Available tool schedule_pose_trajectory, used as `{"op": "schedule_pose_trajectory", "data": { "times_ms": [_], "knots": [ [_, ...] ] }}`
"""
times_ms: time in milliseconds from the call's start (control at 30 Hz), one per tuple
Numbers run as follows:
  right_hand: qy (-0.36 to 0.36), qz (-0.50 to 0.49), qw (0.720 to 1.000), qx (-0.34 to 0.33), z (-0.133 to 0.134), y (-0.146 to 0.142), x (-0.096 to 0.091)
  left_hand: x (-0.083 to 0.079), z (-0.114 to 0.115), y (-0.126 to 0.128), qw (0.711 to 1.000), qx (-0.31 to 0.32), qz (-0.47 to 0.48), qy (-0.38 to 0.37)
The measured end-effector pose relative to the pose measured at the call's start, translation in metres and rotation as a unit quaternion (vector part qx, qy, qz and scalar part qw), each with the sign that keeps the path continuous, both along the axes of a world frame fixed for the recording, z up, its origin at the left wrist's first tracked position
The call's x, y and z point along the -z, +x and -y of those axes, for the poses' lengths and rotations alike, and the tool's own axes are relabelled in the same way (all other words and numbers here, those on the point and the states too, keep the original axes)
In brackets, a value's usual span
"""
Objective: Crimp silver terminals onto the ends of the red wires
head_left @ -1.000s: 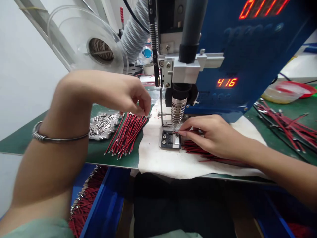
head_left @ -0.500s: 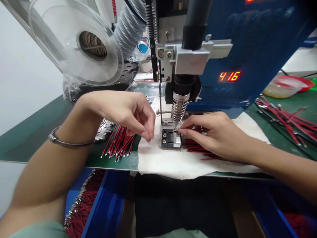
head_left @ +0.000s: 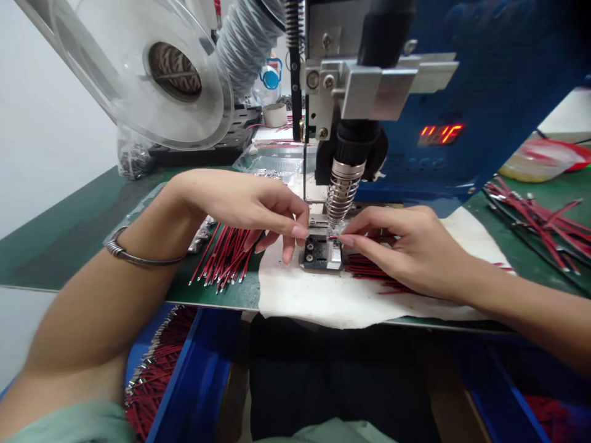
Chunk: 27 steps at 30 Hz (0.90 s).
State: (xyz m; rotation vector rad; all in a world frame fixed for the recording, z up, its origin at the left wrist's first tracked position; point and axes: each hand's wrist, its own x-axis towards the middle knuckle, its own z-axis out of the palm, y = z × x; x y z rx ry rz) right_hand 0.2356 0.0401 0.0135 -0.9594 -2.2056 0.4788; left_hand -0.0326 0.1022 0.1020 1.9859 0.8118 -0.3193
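My left hand (head_left: 258, 206) reaches in from the left, thumb and forefinger pinched on something too small to name, right at the left edge of the metal fixture block (head_left: 322, 253). My right hand (head_left: 401, 246) pinches a thin red wire (head_left: 333, 237) and holds its tip on the block, under the ribbed metal nozzle (head_left: 342, 192) of the blue machine (head_left: 484, 92). A fan of red wires (head_left: 224, 258) lies on the green mat below my left hand. More red wires (head_left: 369, 271) lie under my right hand on the white cloth (head_left: 323, 301).
A clear plastic reel (head_left: 157, 74) stands at the back left beside a grey ribbed hose (head_left: 244, 43). Small metal terminals (head_left: 203, 229) lie by the left wrist. Red wires (head_left: 535, 221) pile at the right, with a red bowl (head_left: 540, 157) behind. Blue bins (head_left: 184, 381) of wires sit below the table edge.
My left hand has moved right from the wire fan to the fixture block, still pinched. The right hand stays at the block. The machine's red display has changed from 416.
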Motion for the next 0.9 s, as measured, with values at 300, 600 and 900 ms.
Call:
{"op": "schedule_pose_trajectory", "data": {
  "times_ms": [300,600,900],
  "knots": [
    [-0.007,-0.007,1.0,0.0,0.0,-0.001,-0.002,0.008,0.007,0.011,0.998,0.004,-0.039,0.05],
    [-0.027,-0.011,1.0,-0.004,0.0,0.0,-0.002,0.011,0.007,0.018,0.999,0.014,-0.013,0.027],
    [-0.015,-0.008,1.0,-0.007,0.001,-0.002,-0.004,0.017,0.007,0.018,1.0,0.013,0.005,0.011]
  ]
}}
